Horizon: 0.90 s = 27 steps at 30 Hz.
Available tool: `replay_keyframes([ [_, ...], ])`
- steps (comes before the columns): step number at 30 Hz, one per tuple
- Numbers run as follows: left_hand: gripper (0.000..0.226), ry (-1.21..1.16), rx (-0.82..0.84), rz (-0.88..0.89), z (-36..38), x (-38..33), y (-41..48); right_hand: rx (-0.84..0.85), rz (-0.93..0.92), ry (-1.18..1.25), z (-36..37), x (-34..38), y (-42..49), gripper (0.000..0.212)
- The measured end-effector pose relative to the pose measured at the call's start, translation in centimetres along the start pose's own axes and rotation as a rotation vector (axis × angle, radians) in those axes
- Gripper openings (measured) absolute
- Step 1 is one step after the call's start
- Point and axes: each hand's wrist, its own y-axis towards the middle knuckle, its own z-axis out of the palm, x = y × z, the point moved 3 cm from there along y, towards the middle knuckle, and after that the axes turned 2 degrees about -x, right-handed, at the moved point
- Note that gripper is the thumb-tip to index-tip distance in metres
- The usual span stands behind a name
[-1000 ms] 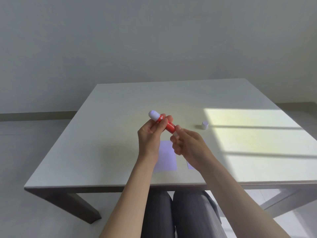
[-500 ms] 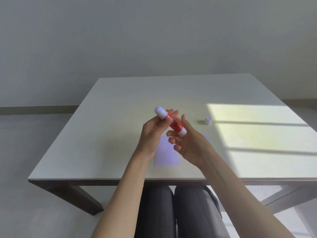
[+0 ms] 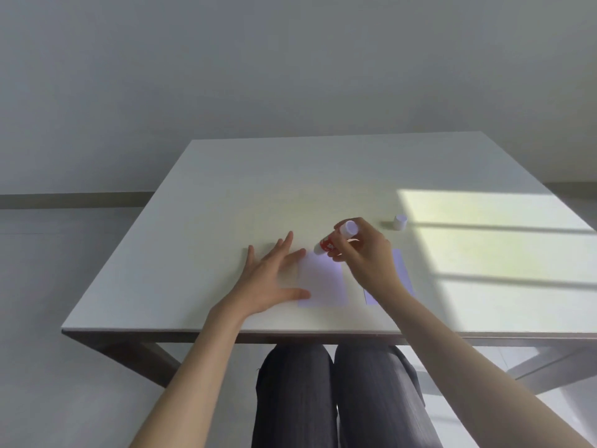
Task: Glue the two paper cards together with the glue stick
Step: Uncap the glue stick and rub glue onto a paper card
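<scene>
- Right hand (image 3: 365, 253): fingers (image 3: 337, 255) clamped around the glue stick (image 3: 336, 238), above the far edge of the left card.
- Glue stick: red barrel with white ends, held tilted; upper white end (image 3: 349, 227) raised toward the far right, lower end (image 3: 318, 249) pointing down and left, at or just above the far edge of the left card; contact not discernible.
- Left hand (image 3: 268, 279): fingers (image 3: 284, 242) spread apart, palm down, gripping nothing; thumb tip (image 3: 302, 294) on the left edge of the left card, forefinger tip near its far left corner.
- Left card (image 3: 323, 281): pale lilac rectangle lying flat on the desk (image 3: 193, 240), close to the near edge, between the two hands.
- Right card (image 3: 402, 273): same pale lilac, flat on the desk just beside the left card, apart from it by a narrow gap; largely hidden under the right wrist and forearm.
- Cap (image 3: 400, 222): small white cylinder standing upright on the desk, well beyond the right card, at the edge of the sunlit patch (image 3: 484, 247).
- Desk: pale top, dark angled legs; grey-trousered knees (image 3: 339, 399) below its near edge.
</scene>
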Motion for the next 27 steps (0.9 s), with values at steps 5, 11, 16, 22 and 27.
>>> replay_keyframes([
  [5,0.120,0.027,0.012,-0.011,0.1,0.4,0.1,0.032,-0.208,-0.273,1.3,0.4,-1.2,0.009],
  [11,0.093,0.143,0.014,0.033,-0.1,-0.1,0.2,0.252,-0.224,-0.149,2.0,1.2,-3.8,0.005],
  [16,0.121,0.117,0.046,0.032,-0.1,0.0,0.0,0.029,-0.038,-0.099,-0.4,0.3,-0.5,0.007],
  [22,0.100,0.180,0.054,0.059,-0.1,-0.2,0.1,0.188,-0.251,-0.221,0.6,1.1,-4.3,0.014],
  [27,0.105,0.159,0.037,0.057,-0.1,0.0,0.1,0.112,-0.152,-0.147,-0.8,0.5,-1.4,0.003],
])
